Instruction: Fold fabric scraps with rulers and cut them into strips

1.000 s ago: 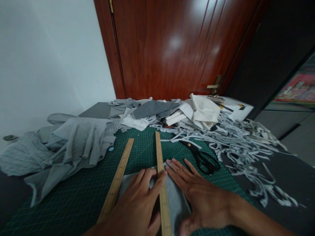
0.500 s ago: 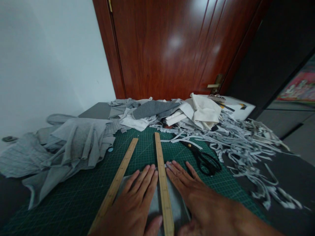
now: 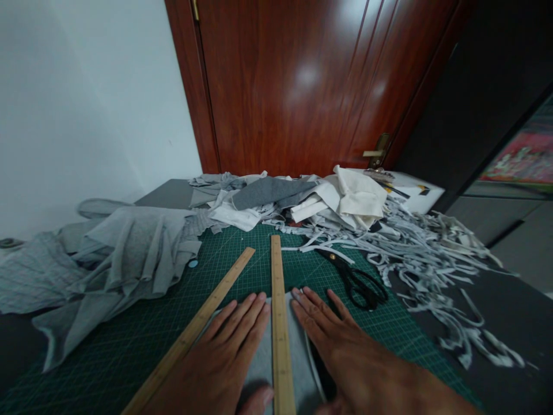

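Grey cloth heap (image 3: pixel 116 253) on table left, unmoved. Left wooden ruler (image 3: pixel 194 328) swung further off parallel since a second ago, far end now tilted toward right ruler. Left hand (image 3: pixel 224 357) flat, grip released, no longer on right ruler; palm presses grey fabric piece (image 3: pixel 261 369) on green cutting mat (image 3: pixel 129 351). Right wooden ruler (image 3: pixel 279 323) lies straight across fabric between hands. Right hand (image 3: pixel 345 357) flat, grip released, smoothing fabric's right side. Scissors (image 3: pixel 358 282) beside it, untouched. Judgement: fabric being flattened, ruler alignment unfinished.

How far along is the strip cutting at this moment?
Done: a heap of cut strips lies right of the green mat. In hand: left hand and right hand press flat on a grey cloth piece beside a wooden ruler; scissors lie unused. Left: uncut grey fabric piled left.
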Demonstrator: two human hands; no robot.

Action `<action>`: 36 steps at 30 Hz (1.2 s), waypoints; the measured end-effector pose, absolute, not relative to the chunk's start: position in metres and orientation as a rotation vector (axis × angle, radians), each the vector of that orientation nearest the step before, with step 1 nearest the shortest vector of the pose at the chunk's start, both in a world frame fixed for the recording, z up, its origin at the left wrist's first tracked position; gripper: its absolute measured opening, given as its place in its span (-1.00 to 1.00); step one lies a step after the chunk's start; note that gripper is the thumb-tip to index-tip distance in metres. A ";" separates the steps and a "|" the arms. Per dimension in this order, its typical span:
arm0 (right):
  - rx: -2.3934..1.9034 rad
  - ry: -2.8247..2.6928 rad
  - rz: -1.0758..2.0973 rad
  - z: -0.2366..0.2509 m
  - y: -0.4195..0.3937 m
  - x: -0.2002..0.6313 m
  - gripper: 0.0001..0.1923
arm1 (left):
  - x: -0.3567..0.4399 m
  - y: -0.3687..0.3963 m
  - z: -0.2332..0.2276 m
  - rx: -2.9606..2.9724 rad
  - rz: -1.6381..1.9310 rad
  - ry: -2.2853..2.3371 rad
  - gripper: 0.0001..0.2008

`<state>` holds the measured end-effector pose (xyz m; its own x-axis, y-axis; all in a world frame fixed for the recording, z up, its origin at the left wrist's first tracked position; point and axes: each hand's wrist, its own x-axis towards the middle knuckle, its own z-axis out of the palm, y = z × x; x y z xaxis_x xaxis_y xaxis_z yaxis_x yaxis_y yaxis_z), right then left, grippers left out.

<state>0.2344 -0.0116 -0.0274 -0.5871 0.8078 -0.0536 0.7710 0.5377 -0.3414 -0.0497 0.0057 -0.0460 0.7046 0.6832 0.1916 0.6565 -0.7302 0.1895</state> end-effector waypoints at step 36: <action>-1.358 -2.611 0.706 -0.011 -0.014 0.242 0.31 | -0.003 0.016 -0.005 2.371 0.150 0.950 -0.05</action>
